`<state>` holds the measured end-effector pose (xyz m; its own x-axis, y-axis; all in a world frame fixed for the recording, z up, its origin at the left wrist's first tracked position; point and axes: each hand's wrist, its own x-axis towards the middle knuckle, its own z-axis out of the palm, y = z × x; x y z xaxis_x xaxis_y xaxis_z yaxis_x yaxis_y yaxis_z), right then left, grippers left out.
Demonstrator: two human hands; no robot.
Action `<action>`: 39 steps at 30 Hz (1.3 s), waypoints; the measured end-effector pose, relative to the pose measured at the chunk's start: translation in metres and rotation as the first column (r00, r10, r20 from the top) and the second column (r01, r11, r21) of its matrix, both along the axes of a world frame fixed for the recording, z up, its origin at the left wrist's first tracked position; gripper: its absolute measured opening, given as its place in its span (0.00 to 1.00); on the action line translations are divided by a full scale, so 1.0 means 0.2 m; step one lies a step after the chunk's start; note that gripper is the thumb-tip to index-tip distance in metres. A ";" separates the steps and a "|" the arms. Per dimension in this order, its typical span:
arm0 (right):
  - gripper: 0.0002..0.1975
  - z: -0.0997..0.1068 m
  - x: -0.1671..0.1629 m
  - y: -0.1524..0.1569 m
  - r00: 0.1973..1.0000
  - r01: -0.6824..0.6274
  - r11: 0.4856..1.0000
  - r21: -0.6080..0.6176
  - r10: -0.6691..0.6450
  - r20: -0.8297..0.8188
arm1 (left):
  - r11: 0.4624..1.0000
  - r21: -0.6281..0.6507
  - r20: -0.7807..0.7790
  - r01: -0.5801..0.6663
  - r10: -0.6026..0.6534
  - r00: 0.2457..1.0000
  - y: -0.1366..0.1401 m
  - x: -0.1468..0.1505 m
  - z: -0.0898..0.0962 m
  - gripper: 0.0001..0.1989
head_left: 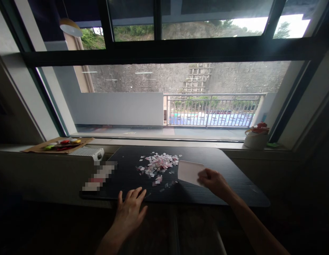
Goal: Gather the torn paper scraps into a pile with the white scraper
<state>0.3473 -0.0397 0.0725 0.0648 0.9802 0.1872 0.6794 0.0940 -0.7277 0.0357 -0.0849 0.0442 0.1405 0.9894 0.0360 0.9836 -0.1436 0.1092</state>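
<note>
- Most of the small pieces (pixel 160 163) are seen in one loose, overlapping heap near the middle of the dark desk (pixel 225 164), so the larger part of them can be judged to be collected.
- A small stray cluster (pixel 158 180) is left on the near side of the heap, and a few clear scraps (pixel 168 185) are scattered beside it, apart from the main mass; thin strays are also found around the heap's edges.
- A pale card (pixel 189 171) is held just to the right of the heap by the right hand (pixel 210 180); its fingers are curled tightly into a fist around the card's right end.
- Nothing is seen to be held by the left hand (pixel 131 205); its fingers are spread and loosely bent over the near edge of the desk, well short of the heap.
- Whether the desk is touched by the left fingertips, or by the card's lower edge, cannot be told; a shadow is cast beneath the card.
- The right thumb and the gripped end of the card are hard to make out, blurred and partly hidden by the fist.
- What lies at the desk's left end is masked by a pixelated patch (pixel 100 177).
- Any print on the pieces is too small to be read.
- Both forearms (pixel 254 219) are cut off by the lower border, and the area below the desk is lost in darkness.
</note>
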 end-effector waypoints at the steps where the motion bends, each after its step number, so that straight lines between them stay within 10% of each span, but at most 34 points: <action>1: 0.09 0.01 -0.02 0.01 1.000 -0.008 1.000 0.010 0.008 0.013 | 1.000 -0.003 -0.002 -0.001 0.001 1.000 0.00 0.00 0.00 0.26; 27: 0.11 0.09 -0.24 0.11 0.965 -0.030 0.997 0.071 0.010 0.263 | 1.000 -0.001 -0.017 0.004 -0.004 1.000 0.02 -0.01 -0.03 0.26; 39: 0.07 0.07 0.06 -0.07 0.983 -0.022 1.000 0.008 0.020 0.185 | 1.000 -0.009 -0.001 0.005 -0.005 1.000 0.00 -0.01 -0.01 0.26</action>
<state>0.3584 -0.0544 0.0865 0.0080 0.9790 0.2036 0.8000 0.1159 -0.5887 0.0343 -0.0840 0.0422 0.1453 0.9890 0.0271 0.9830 -0.1474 0.1092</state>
